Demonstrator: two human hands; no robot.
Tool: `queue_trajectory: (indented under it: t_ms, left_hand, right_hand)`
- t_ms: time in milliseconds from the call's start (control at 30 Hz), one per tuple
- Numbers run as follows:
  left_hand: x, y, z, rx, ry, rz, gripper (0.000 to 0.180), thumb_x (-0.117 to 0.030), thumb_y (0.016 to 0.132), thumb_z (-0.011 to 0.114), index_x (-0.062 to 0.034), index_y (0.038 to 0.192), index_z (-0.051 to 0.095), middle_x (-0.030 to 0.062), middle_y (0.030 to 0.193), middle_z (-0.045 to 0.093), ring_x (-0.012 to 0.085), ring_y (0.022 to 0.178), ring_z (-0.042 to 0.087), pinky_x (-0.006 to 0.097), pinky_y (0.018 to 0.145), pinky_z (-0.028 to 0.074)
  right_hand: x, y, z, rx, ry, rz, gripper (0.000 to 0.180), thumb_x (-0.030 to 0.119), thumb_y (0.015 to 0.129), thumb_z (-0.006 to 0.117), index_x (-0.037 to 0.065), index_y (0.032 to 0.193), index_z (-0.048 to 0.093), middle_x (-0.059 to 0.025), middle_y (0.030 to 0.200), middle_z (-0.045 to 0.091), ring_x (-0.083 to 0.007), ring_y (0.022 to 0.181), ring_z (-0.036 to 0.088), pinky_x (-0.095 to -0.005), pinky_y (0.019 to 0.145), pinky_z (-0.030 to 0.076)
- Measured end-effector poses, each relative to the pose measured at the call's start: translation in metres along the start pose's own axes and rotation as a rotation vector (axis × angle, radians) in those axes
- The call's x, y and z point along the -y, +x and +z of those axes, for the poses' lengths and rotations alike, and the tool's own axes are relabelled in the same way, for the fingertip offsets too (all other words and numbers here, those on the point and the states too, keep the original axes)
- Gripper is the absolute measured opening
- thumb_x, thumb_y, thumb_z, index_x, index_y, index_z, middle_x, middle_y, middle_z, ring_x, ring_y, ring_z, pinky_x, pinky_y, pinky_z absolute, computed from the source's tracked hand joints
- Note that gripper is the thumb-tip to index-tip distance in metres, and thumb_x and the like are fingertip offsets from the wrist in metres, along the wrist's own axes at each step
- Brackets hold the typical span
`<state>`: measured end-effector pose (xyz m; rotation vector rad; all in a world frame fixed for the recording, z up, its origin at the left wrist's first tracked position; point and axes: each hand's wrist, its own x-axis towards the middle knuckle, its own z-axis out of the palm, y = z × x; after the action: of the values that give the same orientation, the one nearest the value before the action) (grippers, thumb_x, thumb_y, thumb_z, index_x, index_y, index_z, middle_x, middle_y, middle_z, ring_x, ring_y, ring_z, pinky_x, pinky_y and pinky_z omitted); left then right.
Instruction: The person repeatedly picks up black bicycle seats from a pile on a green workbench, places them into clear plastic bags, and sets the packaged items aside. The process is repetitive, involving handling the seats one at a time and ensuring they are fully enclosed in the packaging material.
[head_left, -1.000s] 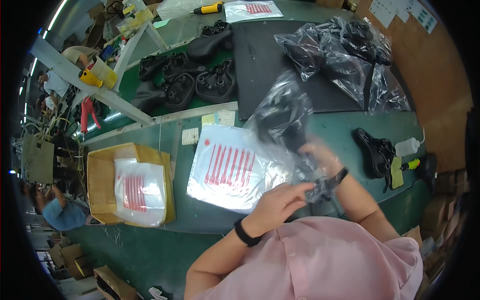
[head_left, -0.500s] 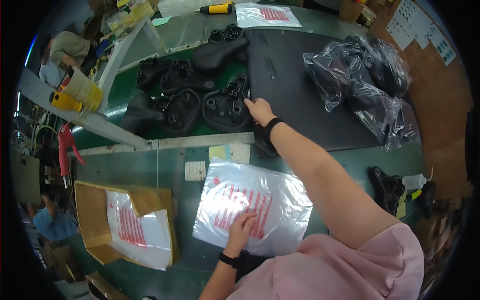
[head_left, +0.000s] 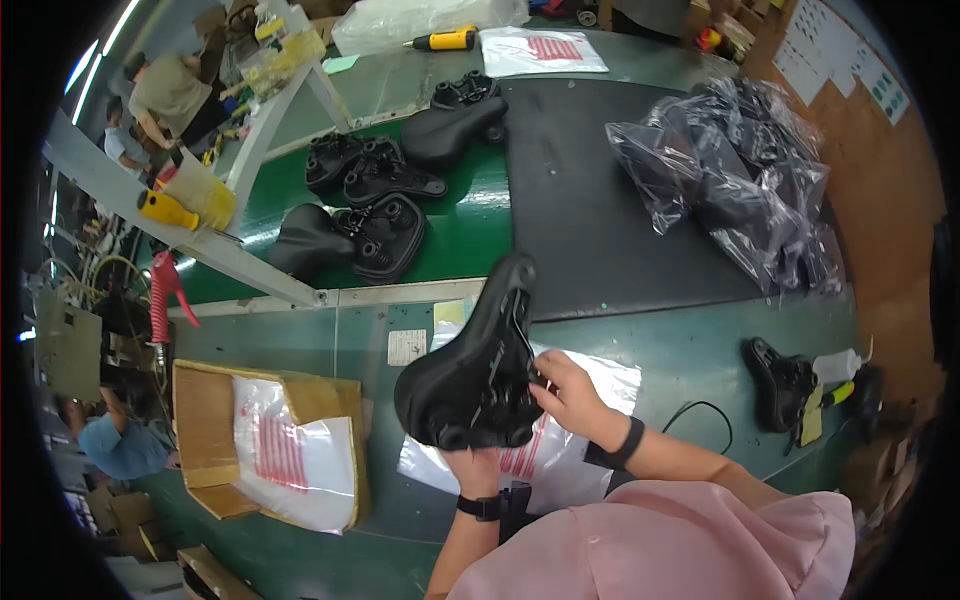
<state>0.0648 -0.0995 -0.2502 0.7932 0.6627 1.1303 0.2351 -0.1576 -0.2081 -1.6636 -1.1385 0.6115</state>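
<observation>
A black bicycle saddle is raised over the bench in front of me, tilted on its side with its nose pointing away. My left hand supports it at its wide rear end; the saddle hides most of those fingers. At the saddle's right side, my right hand has its bent fingers on the rail and clamp area. Below both hands lies a clear plastic bag with red print, partly covered by the saddle.
Several more saddles rest on the green belt. A black mat carries plastic-wrapped saddles. On the left stands a cardboard box holding printed bags. A single saddle and a squeeze bottle lie right.
My right hand has brought a saddle from the belt's near right end back toward me. My left hand has lifted from the bag and now holds the saddle's rear.
</observation>
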Motion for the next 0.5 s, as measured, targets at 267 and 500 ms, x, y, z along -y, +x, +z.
queue_trajectory:
  t_ms: [267,500]
  left_hand:
    - [-0.118,-0.048,0.001,0.216,0.104,0.081,0.031,-0.014,0.093,0.05,0.0006,0.119,0.047,0.0182,0.103,0.063,0.0252,0.089,0.062,0.038,0.085,0.051]
    - [-0.146,-0.088,0.041,0.758,0.418,0.419,0.036,-0.005,0.084,0.059,0.0022,0.119,0.051,0.0158,0.094,0.066,0.0237,0.092,0.062,0.034,0.085,0.05]
  right_hand:
    - [0.077,-0.083,-0.127,0.378,0.893,0.018,0.075,0.029,0.074,0.079,0.006,0.138,0.046,-0.0145,0.122,0.06,-0.0221,0.113,0.056,-0.0328,0.099,0.043]
    - [0.144,-0.178,-0.142,0.612,-0.046,-0.293,0.082,0.009,0.063,0.073,0.007,0.138,0.041,-0.0136,0.125,0.057,-0.0306,0.108,0.058,-0.0362,0.093,0.046]
